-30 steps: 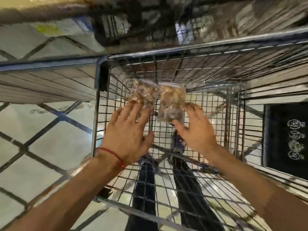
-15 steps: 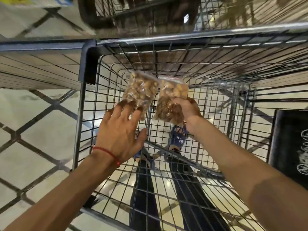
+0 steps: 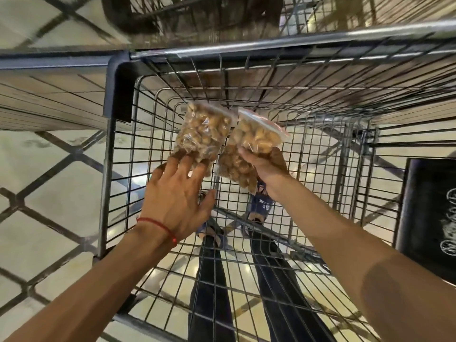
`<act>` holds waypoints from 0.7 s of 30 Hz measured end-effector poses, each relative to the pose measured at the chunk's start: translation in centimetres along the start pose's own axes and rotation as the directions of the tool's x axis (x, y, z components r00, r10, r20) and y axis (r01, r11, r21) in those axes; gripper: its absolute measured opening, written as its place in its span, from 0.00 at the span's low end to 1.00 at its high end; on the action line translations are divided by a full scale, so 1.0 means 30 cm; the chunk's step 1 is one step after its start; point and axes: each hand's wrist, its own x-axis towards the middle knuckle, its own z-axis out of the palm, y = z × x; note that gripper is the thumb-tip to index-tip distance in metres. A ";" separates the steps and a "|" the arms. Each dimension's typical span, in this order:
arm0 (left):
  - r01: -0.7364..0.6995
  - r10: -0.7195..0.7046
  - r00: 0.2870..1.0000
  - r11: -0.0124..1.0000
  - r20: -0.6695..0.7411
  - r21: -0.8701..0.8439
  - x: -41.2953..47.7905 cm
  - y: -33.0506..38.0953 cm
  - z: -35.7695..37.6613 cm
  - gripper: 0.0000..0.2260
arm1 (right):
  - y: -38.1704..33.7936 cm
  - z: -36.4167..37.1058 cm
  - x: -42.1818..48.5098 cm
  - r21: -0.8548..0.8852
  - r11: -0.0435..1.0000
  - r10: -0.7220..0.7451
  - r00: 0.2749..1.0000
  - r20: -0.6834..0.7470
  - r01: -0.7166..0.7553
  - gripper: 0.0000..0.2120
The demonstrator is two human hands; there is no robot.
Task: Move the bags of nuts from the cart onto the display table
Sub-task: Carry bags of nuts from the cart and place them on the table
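Two clear zip bags of brown nuts lie in the wire shopping cart [image 3: 118, 183]. My right hand [image 3: 267, 166] grips the right bag [image 3: 256, 139] round its middle and has it tilted up off the cart's wire floor. The left bag [image 3: 204, 129] lies flat beside it on the mesh. My left hand [image 3: 177, 201] reaches over the cart with fingers spread, and its fingertips touch the near edge of the left bag. A red thread is tied round my left wrist.
The cart's metal rim [image 3: 271, 44] runs across the top, with a wooden slatted surface [image 3: 49, 95] beyond it on the left. A black board [image 3: 431, 213] stands right of the cart. My legs and blue sandals show through the mesh above a tiled floor [image 3: 49, 193].
My right hand has closed round the right bag and tipped it upward. My left hand has slid forward until its fingertips meet the left bag. The view has tilted slightly down.
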 end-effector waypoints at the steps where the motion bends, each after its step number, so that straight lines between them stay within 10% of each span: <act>1: 0.016 -0.016 1.000 1.000 0.011 -0.015 0.004 0.003 0.001 0.27 | 0.010 -0.016 -0.003 0.002 1.000 -0.013 1.000 -0.006 0.013 0.17; 6: 0.172 -0.163 0.985 0.961 0.058 -0.215 0.065 -0.001 0.051 0.28 | 0.043 -0.148 -0.057 0.113 0.993 -0.024 0.999 0.021 0.022 0.31; 21: 0.580 -0.579 0.795 0.638 0.181 -0.507 0.298 0.025 0.143 0.49 | 0.056 -0.300 -0.211 0.168 0.984 0.030 0.989 0.145 -0.055 0.28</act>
